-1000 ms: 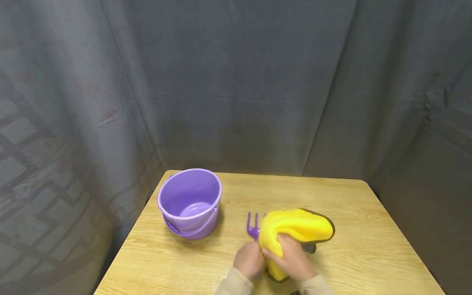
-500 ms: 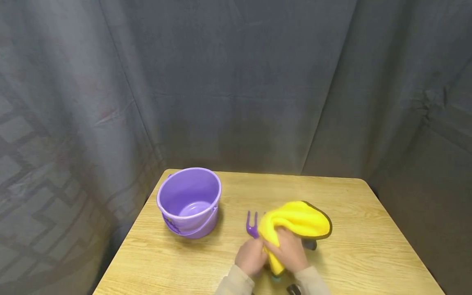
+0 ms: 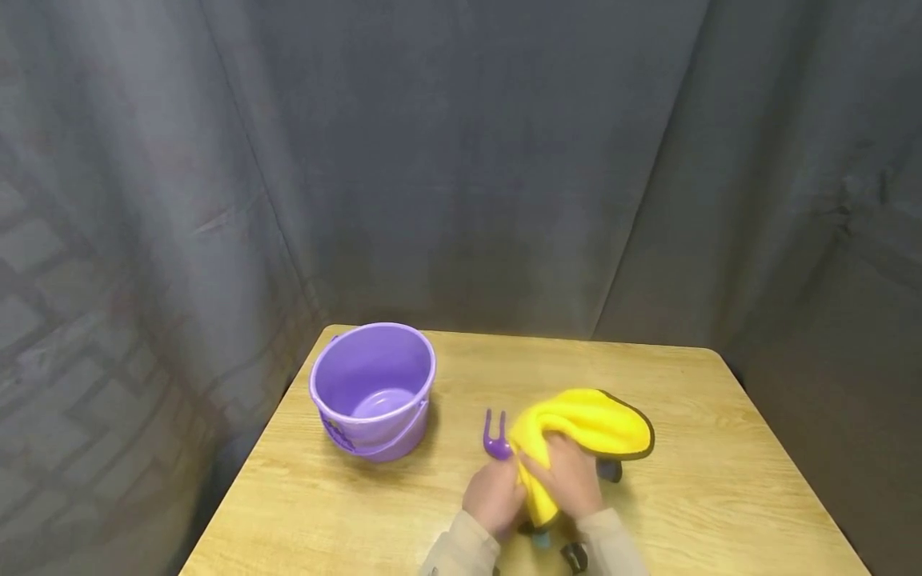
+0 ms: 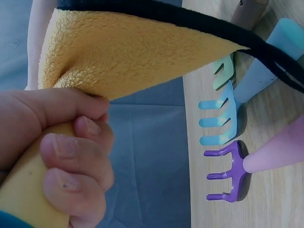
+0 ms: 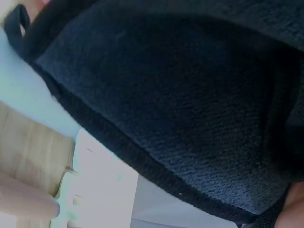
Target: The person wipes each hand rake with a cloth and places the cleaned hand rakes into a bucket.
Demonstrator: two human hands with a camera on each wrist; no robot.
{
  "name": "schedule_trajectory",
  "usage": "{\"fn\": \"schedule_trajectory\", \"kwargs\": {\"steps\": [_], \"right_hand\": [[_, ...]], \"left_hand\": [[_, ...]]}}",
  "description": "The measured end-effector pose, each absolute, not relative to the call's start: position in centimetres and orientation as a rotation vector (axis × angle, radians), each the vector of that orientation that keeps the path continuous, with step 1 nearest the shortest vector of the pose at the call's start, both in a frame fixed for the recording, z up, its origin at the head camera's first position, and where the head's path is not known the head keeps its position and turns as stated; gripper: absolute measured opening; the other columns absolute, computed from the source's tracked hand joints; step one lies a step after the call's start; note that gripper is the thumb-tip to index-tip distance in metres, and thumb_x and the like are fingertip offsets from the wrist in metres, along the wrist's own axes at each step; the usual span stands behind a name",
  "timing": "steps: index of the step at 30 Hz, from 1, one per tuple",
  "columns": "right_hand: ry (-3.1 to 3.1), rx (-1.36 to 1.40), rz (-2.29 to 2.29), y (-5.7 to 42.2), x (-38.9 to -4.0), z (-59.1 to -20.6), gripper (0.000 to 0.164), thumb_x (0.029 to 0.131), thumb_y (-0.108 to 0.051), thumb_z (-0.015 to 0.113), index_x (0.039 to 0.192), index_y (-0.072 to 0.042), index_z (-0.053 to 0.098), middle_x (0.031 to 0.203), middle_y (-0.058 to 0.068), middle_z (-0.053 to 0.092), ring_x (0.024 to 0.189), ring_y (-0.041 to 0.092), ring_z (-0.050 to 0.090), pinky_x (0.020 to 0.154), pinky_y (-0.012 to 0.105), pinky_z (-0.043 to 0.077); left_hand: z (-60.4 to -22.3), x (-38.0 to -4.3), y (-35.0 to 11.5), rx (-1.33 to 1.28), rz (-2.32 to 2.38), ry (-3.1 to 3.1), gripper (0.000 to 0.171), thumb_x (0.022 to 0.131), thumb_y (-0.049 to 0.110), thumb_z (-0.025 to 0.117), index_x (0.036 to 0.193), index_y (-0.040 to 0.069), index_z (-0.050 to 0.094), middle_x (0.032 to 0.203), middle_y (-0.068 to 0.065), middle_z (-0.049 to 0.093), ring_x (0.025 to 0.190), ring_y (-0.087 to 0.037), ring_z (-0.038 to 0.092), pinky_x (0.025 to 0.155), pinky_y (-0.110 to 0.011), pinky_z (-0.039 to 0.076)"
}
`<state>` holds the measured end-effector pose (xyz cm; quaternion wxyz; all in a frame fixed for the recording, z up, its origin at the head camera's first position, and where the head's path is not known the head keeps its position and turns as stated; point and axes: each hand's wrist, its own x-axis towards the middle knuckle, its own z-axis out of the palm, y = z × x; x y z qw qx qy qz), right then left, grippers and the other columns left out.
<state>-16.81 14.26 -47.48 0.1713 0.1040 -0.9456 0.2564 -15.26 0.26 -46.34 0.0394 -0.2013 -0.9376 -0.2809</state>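
Note:
In the head view my left hand (image 3: 494, 494) and right hand (image 3: 572, 477) are close together over the front of the table. My left fingers curl round a smooth yellow handle (image 4: 28, 190) with a teal end; its far part is hidden. My right hand grips a bunched yellow cloth (image 3: 591, 424), fleecy, with dark edging and a dark underside. The cloth comes right up to my left thumb and forefinger. Below lie a purple toy rake (image 4: 233, 175) with a pink handle, a blue rake (image 4: 223, 121) and a green rake (image 4: 225, 73).
A purple bucket (image 3: 425, 428) stands upright at the left of the wooden table (image 3: 691, 512). Dark tool ends (image 3: 610, 470) poke out under the cloth. Grey curtains (image 3: 461, 176) hang behind the table and at both sides.
The cloth's lower end has drawn in and up, uncovering a teal piece beneath it. Its far flap has shifted slightly upward. Both hands keep their grips.

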Motion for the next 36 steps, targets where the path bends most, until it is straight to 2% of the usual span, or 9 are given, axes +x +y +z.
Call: {"fn": "schedule_trajectory", "kwargs": {"steps": [6,12,16,18,23,28,31,32,36], "right_hand": [[-2.713,0.232,0.735,14.7,-17.1,-47.6,0.044,0.083,-0.050,0.052,0.099,-0.011,0.067,0.102,0.010,0.061,0.090,0.030,0.055,0.070,0.053,0.042],[-2.746,0.173,0.746,14.8,-17.5,-47.8,0.052,0.084,-0.055,0.047,0.104,-0.010,0.065,0.109,0.013,0.059,0.096,0.035,0.053,0.075,0.059,0.038],[-2.717,0.140,0.672,15.0,-17.8,-47.8,0.055,0.083,-0.055,0.049,0.100,-0.006,0.066,0.111,0.017,0.057,0.101,0.039,0.049,0.078,0.064,0.030],[-2.683,0.128,0.628,15.2,-17.9,-47.8,0.053,0.082,-0.052,0.051,0.096,-0.003,0.067,0.111,0.019,0.057,0.103,0.041,0.047,0.079,0.067,0.027],[-2.610,0.108,0.619,15.8,-18.3,-48.1,0.050,0.080,-0.047,0.057,0.091,0.001,0.068,0.111,0.023,0.055,0.103,0.044,0.045,0.080,0.066,0.025],[-2.590,0.098,0.642,16.2,-18.6,-48.4,0.049,0.080,-0.045,0.059,0.093,0.002,0.067,0.111,0.024,0.054,0.102,0.045,0.045,0.083,0.062,0.025],[-2.571,0.089,0.641,16.4,-18.8,-48.4,0.049,0.080,-0.043,0.060,0.094,0.004,0.066,0.110,0.025,0.055,0.100,0.046,0.045,0.083,0.062,0.025],[-2.557,0.087,0.641,16.5,-18.8,-48.4,0.049,0.079,-0.042,0.061,0.093,0.005,0.065,0.109,0.025,0.055,0.099,0.046,0.046,0.083,0.062,0.026],[-2.474,0.102,0.616,16.6,-19.0,-48.4,0.046,0.075,-0.037,0.067,0.088,0.007,0.065,0.102,0.024,0.057,0.090,0.044,0.049,0.075,0.059,0.034]], "left_hand": [[-46.4,-15.4,0.5,-0.630,-0.847,-2.860,0.037,0.073,0.010,0.058,0.110,0.006,0.056,0.065,-0.004,0.056,0.053,-0.016,0.054,0.047,-0.025,0.042],[-46.7,-15.6,0.6,-0.632,-0.903,-2.848,0.041,0.079,0.013,0.056,0.120,0.010,0.053,0.064,-0.002,0.057,0.052,-0.013,0.053,0.047,-0.023,0.041],[-46.7,-15.6,0.7,-0.602,-0.883,-2.854,0.033,0.077,0.012,0.058,0.109,0.008,0.057,0.063,-0.003,0.055,0.051,-0.015,0.053,0.046,-0.025,0.041],[-46.7,-15.6,0.7,-0.598,-0.855,-2.863,0.022,0.076,0.011,0.059,0.097,0.008,0.058,0.061,-0.002,0.053,0.050,-0.014,0.051,0.045,-0.024,0.040],[-46.6,-15.7,0.9,-0.624,-0.800,-2.861,0.005,0.076,0.011,0.060,0.078,0.011,0.055,0.059,-0.001,0.052,0.050,-0.014,0.051,0.045,-0.023,0.039],[-46.6,-15.5,1.0,-0.635,-0.754,-2.850,0.018,0.075,0.010,0.062,0.092,0.007,0.057,0.057,-0.001,0.051,0.047,-0.014,0.050,0.043,-0.023,0.039],[-46.6,-15.4,1.0,-0.639,-0.721,-2.876,0.020,0.075,0.010,0.063,0.094,0.006,0.057,0.059,-0.002,0.052,0.049,-0.014,0.050,0.044,-0.023,0.040],[-46.6,-15.4,1.0,-0.638,-0.708,-2.879,0.013,0.075,0.011,0.064,0.085,0.008,0.057,0.061,-0.002,0.053,0.051,-0.015,0.051,0.046,-0.023,0.040],[-46.6,-15.4,0.9,-0.648,-0.691,-2.906,0.010,0.076,0.012,0.064,0.082,0.008,0.056,0.063,-0.002,0.054,0.053,-0.014,0.052,0.047,-0.023,0.041]]}}
